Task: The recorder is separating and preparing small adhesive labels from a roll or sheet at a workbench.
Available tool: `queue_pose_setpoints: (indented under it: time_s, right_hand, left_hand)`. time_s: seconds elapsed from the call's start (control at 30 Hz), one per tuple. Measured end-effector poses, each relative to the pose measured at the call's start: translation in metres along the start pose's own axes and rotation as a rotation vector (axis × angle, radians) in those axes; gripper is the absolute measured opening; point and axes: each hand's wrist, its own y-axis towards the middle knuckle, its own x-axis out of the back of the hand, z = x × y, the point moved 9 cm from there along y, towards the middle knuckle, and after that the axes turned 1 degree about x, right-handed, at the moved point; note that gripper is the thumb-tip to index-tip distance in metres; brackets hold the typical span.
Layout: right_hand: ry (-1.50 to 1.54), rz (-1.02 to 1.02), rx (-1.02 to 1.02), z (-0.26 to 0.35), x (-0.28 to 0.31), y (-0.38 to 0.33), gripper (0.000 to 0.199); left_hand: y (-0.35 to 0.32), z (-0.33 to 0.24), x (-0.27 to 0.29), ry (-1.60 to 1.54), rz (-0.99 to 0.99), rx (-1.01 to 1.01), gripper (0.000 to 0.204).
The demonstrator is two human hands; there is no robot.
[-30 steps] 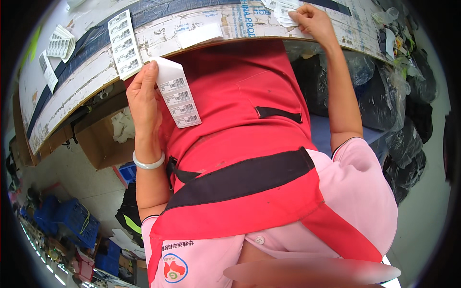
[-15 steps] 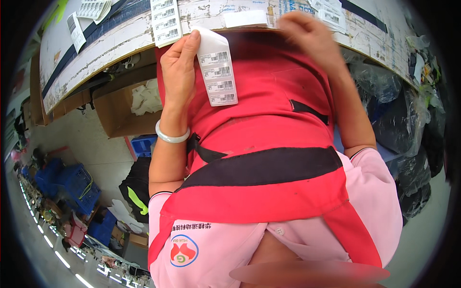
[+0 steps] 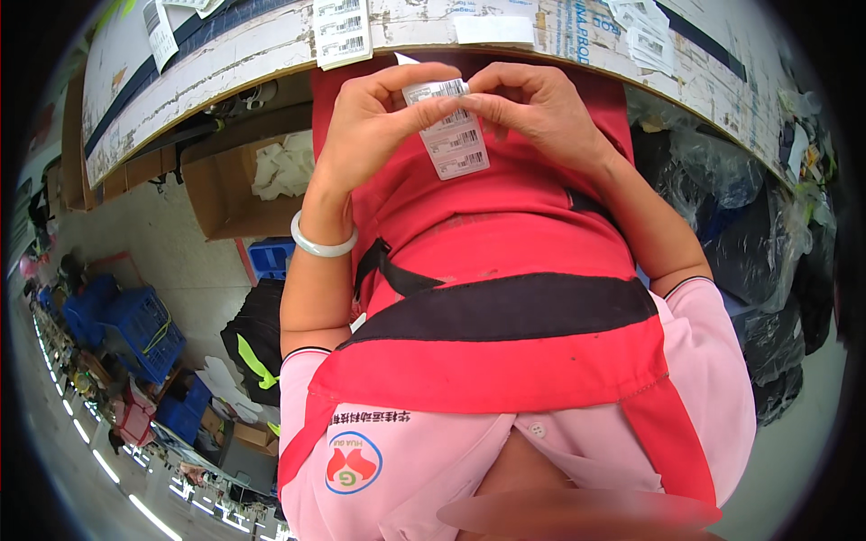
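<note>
A white strip of barcode labels [image 3: 460, 155] hangs over the lap of my red apron [image 3: 505, 234]. My left hand [image 3: 374, 117], with a pale bangle [image 3: 322, 242] on its wrist, grips the strip's upper left part between thumb and fingers. From the other side my right hand [image 3: 541, 113] pinches the strip's upper right edge, thumb tip close to the left thumb. Whether a single label is lifting off there is hidden by the fingertips. Beyond my hands, a stack of label sheets [image 3: 343, 34] lies at the table's front edge.
The worn white table [image 3: 253, 56] curves across the top, holding a blank white slip [image 3: 494, 30] and more label sheets [image 3: 645, 41]. An open cardboard box [image 3: 216, 194] with white scraps stands below it at left. Clear plastic bags [image 3: 749, 216] pile up at right. Blue crates [image 3: 144, 329] stand farther left.
My right hand has come in from the table edge to the label strip and closed on its upper edge. My left hand has shifted right and turned, fingers now curled over the strip's top.
</note>
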Motion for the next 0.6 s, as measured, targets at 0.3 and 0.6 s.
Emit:
queue_pose_setpoints:
  time_s: [0.3, 0.6]
  right_hand:
    - [-0.102, -0.085, 0.095, 0.014, 0.011, 0.004, 0.017]
    - [-0.201, -0.114, 0.064, 0.009, 0.017, 0.008, 0.016]
  left_hand:
    - [0.001, 0.009, -0.010, 0.079, -0.017, 0.121, 0.028]
    - [0.005, 0.013, -0.010, 0.092, -0.106, 0.109, 0.025]
